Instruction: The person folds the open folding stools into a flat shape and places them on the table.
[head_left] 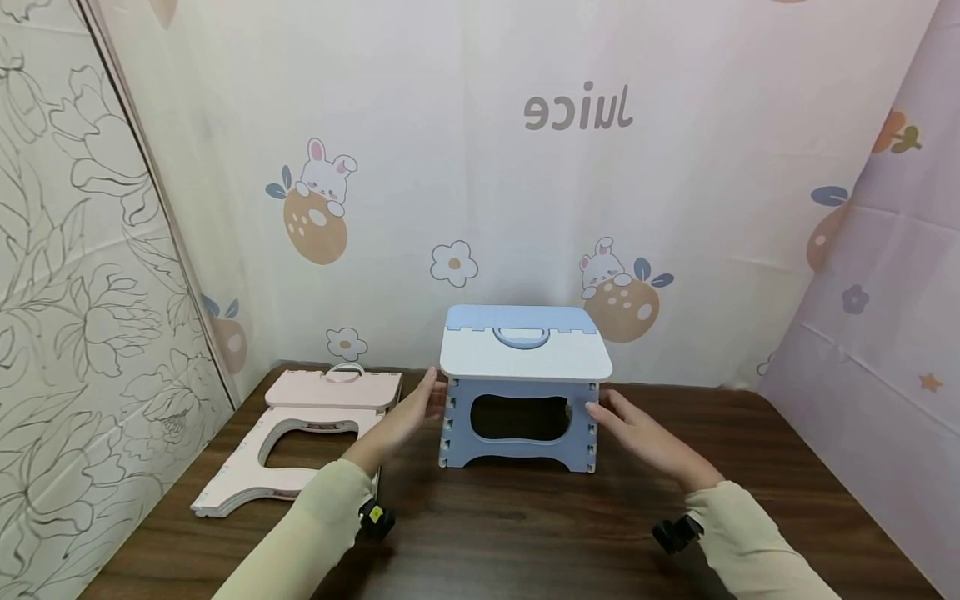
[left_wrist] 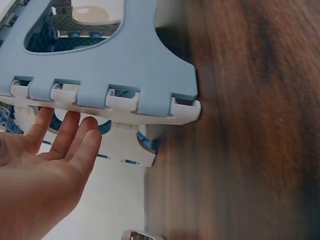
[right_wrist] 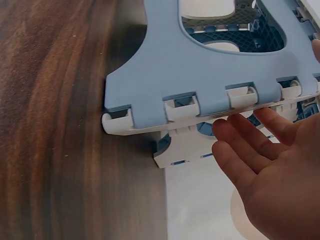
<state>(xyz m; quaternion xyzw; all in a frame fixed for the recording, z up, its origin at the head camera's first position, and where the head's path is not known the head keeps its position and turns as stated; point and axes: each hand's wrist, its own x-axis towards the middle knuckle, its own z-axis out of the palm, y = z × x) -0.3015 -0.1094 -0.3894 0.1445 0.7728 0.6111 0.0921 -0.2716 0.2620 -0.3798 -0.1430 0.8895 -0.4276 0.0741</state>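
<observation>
A blue and white folding step stool (head_left: 525,425) stands unfolded on its legs on the table. Its white and blue seat (head_left: 525,354) has a small carrying handle (head_left: 521,337) at the middle. At the stool's left side is my left hand (head_left: 408,412), its fingers (left_wrist: 65,135) extended against the white side panel. My right hand (head_left: 637,429) is at the opposite side, with relaxed fingers (right_wrist: 245,140) at the panel's edge and the thumb by the blue front frame.
A pink folding stool (head_left: 333,392) lies folded flat on the left of the brown wooden table (head_left: 510,533), partly behind my left forearm. Printed curtains (head_left: 450,167) rise right behind the table's back edge and along both sides.
</observation>
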